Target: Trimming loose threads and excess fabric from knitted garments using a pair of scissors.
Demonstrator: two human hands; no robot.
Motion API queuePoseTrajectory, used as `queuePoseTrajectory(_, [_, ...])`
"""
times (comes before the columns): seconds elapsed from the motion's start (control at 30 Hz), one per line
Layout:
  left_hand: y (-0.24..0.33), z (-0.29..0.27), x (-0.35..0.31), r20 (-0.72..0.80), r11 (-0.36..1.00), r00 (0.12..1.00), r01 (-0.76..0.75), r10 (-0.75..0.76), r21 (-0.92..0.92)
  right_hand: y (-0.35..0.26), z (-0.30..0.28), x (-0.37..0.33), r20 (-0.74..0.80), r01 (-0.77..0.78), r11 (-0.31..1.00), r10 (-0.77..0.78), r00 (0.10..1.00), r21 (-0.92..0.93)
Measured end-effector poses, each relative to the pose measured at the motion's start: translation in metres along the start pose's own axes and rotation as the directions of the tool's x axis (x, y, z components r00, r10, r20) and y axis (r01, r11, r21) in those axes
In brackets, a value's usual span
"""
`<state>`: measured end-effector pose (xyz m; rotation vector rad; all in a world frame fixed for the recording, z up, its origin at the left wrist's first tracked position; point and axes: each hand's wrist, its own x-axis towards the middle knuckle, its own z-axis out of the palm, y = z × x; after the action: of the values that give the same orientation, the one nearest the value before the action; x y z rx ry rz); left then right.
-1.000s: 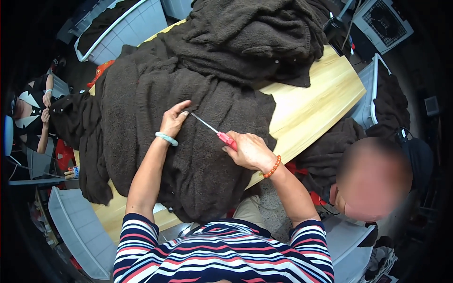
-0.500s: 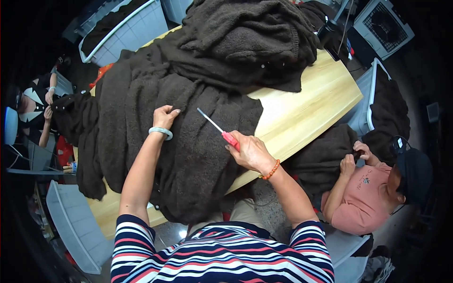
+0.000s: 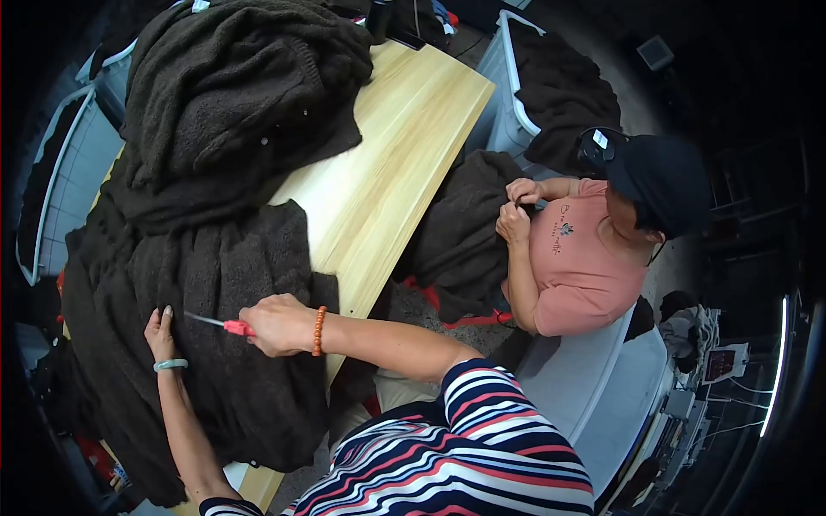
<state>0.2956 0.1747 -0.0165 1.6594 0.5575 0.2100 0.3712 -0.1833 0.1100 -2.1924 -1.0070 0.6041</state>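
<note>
A dark brown knit garment [image 3: 232, 378] lies spread over the near part of the wooden table, its folds hanging past the edge. My left hand [image 3: 160, 334], with a pale bracelet at the wrist, has its fingers closed on the knit. What lies between the fingertips is too small to tell. My right hand [image 3: 282, 325], wearing an orange bead bracelet, grips a red-handled tool [image 3: 237, 328] with a slim metal shaft. Its shaft points left toward my left hand, over the cloth. Most of the handle is hidden in my fist.
A heap of brown knitwear [image 3: 232, 95] with small buttons covers the far left of the table [image 3: 413, 112]. To the right, a person in a pink shirt [image 3: 576, 258] handles brown knit cloth [image 3: 465, 228]. Plastic bins [image 3: 509, 86] stand beyond the table and at the far left.
The view has turned right, so the table and both hands sit farther left. My right hand still holds the tool, and my left hand stays on the knit.
</note>
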Motion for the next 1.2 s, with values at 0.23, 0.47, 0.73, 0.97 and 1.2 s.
queuePoseTrajectory(0.23, [0.049, 0.017, -0.046, -0.121, 0.939, 0.982, 0.176, -0.146, 0.295, 0.057, -0.046, -0.063, -0.231, -0.404, 0.897, 0.438, 0.869, 0.181])
queuePoseTrajectory(0.47, [0.051, 0.036, -0.058, -0.114, 0.995, 0.988, 0.103, -0.102, 0.002, 0.013, -0.050, -0.050, 0.041, -0.156, 0.986, 0.159, 0.986, -0.064])
queuePoseTrajectory(0.73, [0.051, 0.037, -0.079, -0.178, 0.989, 0.979, 0.076, -0.099, -0.130, -0.042, -0.003, -0.002, 0.310, 0.206, 0.966, -0.151, 0.939, -0.155])
queuePoseTrajectory(0.97, [0.049, 0.026, -0.134, -0.248, 0.974, 0.968, 0.017, 0.041, 0.224, -0.030, -0.004, -0.014, 0.279, 0.147, 0.979, -0.103, 0.955, -0.139])
queuePoseTrajectory(1.2, [0.078, 0.016, -0.178, -0.199, 0.920, 0.980, 0.103, -0.028, 0.379, -0.028, -0.014, -0.014, 0.248, 0.035, 0.997, -0.017, 0.969, -0.068])
